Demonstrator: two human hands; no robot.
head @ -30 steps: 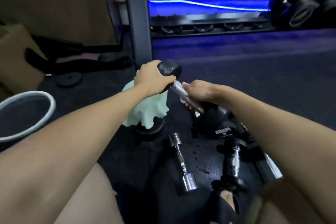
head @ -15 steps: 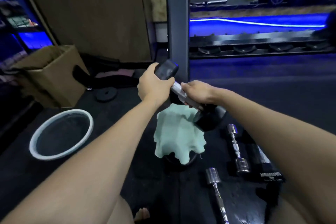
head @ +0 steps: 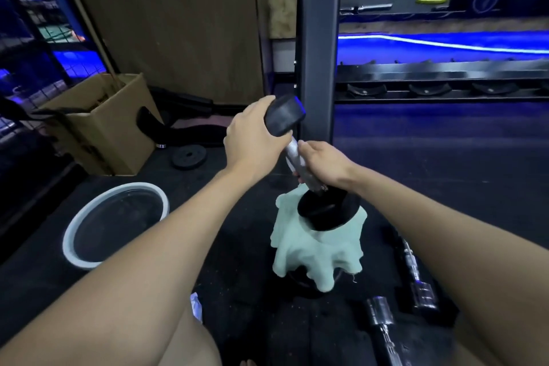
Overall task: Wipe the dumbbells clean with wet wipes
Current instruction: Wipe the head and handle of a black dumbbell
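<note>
Gripping the black dumbbell (head: pixel 300 154) with both hands, your left hand (head: pixel 252 140) wrapped on its top head, right hand (head: pixel 322 165) around the handle — bottom head resting on the green cloth (head: pixel 315 252).

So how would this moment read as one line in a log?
left hand: grips dumbbell top head | right hand: grips handle | lower head: on green cloth

No legible text — labels, numbers unreadable anywhere.

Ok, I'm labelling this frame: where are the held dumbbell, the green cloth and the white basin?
held dumbbell (head: pixel 284 116), head view, upper black end.
green cloth (head: pixel 309 252), head view, draped middle.
white basin (head: pixel 89 217), head view, left rim.
</note>
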